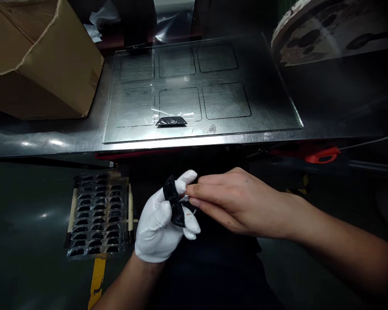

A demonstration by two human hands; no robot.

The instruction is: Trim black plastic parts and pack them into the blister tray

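My left hand, in a white glove, is closed on a small black plastic part, held tilted below the bench edge. My bare right hand pinches a small pointed metal blade; its tip meets or nearly meets the middle of the part, and the rest of it is hidden by my fingers. A second black part, trapezoid in outline and glossy, lies near the front of the glass plate on the bench.
At the left of the bench stands an open cardboard box. Lower left, a clear tray holds rows of similar black parts. Red-handled scissors are under the bench edge at right. A large round reel stands upper right.
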